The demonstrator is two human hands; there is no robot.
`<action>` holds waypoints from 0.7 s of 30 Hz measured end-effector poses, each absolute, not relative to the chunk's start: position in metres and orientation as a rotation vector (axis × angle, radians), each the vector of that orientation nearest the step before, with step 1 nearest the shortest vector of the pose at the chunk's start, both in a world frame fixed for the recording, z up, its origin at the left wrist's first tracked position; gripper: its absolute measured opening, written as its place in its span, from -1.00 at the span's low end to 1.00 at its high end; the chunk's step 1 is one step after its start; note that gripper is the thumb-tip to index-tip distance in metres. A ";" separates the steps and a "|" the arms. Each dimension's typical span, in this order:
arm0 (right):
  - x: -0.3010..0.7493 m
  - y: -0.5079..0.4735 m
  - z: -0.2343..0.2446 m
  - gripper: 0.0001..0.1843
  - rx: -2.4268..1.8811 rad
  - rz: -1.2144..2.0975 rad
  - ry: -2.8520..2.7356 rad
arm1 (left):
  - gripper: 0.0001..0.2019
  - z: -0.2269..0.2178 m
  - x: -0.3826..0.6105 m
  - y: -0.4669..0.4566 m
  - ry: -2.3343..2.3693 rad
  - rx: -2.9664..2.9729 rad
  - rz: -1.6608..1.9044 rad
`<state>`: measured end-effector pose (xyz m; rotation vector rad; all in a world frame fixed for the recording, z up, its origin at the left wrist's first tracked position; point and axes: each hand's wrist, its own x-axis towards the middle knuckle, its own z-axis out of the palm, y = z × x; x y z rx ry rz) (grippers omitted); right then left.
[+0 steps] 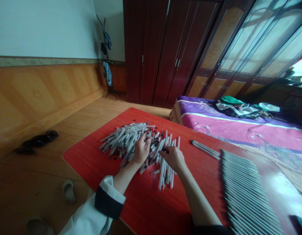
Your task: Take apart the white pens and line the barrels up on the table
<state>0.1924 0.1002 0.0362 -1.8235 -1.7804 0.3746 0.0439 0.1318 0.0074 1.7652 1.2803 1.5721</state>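
Observation:
Both hands work over a loose pile of thin whitish tubes (125, 138) on a red table (141, 202). My left hand (142, 149) is over the middle of the pile, fingers curled and pinched together; what they hold is too small to make out. Small black pieces (154, 142) lie among the tubes between the hands. My right hand (174, 157) is closed, its fingertips touching the near tubes on the right side of the pile. A looser bunch of tubes (165, 174) sticks out beneath it. Whatever its fingers grip is hidden.
A long row of tubes with dark ends (246, 189) lies side by side at the table's right, with a few tubes (206, 149) beside it. A dark phone-like object (300, 223) sits at the right edge. Beyond are a bed (214, 130) and wardrobe (160, 55).

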 end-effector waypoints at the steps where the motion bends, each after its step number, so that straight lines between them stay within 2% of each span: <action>1: 0.189 0.098 0.034 -0.73 -1.918 0.299 -1.891 | -0.78 0.008 0.043 0.134 1.257 1.703 1.589; 5: 0.174 0.090 0.027 -0.71 -2.076 0.181 -2.179 | -0.81 0.008 0.039 0.138 1.202 1.510 1.644; 10: 0.167 0.087 0.021 -0.70 -2.133 0.165 -2.240 | -0.80 0.007 0.040 0.142 1.097 1.316 1.686; 21: 0.170 0.101 0.010 -0.79 -2.077 0.391 -1.812 | -0.74 0.006 0.039 0.149 1.055 0.908 1.699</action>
